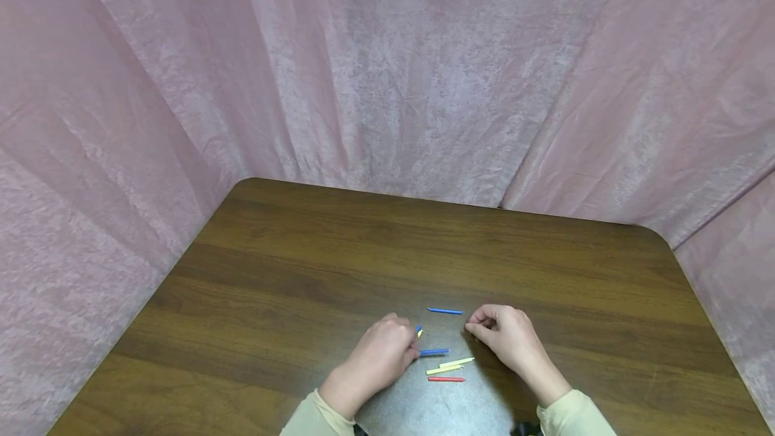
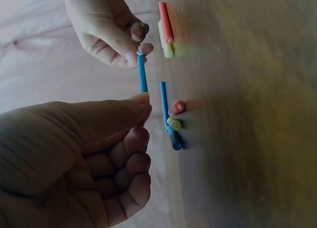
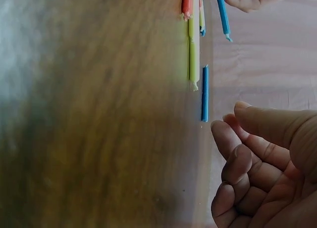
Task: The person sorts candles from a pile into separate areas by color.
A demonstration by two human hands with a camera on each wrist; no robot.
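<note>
My left hand [image 1: 383, 352] pinches a blue candle [image 1: 434, 352] between thumb and forefinger. In the left wrist view, this candle [image 2: 142, 72] stretches away from the fingertips, above the table surface. Its thin wick shows at the free end in the right wrist view. My right hand [image 1: 511, 338] hovers at the right with fingers loosely bent and nothing in them; a small gap parts thumb and forefinger in the right wrist view. Nearest to it lies another blue candle [image 1: 445, 311]. Beyond my left hand, the ends of a blue and a yellow candle [image 1: 420, 334] peek out, partly hidden.
Two pale yellow candles [image 1: 457, 362] lie partly together on the brown wooden table [image 1: 339, 247], nearer to me than the held candle. Just in front of them lies a red candle [image 1: 446, 379]. Pink curtains [image 1: 424, 73] hang around the table's far and side edges.
</note>
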